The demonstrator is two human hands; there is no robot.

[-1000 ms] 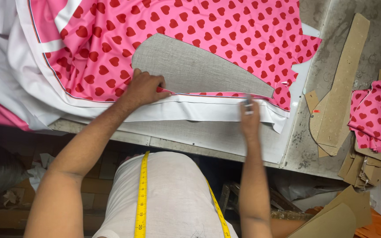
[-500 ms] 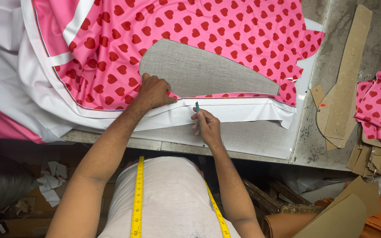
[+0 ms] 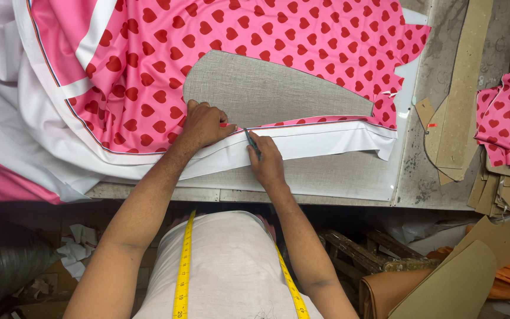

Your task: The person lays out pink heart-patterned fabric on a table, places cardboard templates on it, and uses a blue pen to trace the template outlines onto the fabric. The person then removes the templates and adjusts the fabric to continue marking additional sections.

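Note:
A pink fabric with red hearts [image 3: 302,35] lies spread on the table, its white border [image 3: 326,142] along the near side. A grey curved pattern piece [image 3: 278,91] rests on the fabric. My left hand [image 3: 203,124] presses down on the pattern's lower left corner, a small red thing showing under its fingers. My right hand [image 3: 265,162] holds a thin green marking tool [image 3: 250,139] with its tip at the pattern's lower edge, just right of my left hand.
Brown cardboard pattern pieces [image 3: 458,94] lie on the bare grey table at right, next to a stack of cut heart-print pieces [image 3: 509,118]. More cardboard [image 3: 455,283] and orange cloth sit below the table edge. A yellow tape measure [image 3: 181,272] hangs around my neck.
My right hand has slid left along the pattern's lower edge, from its right tip toward my left hand. The left hand has stayed pressed on the pattern.

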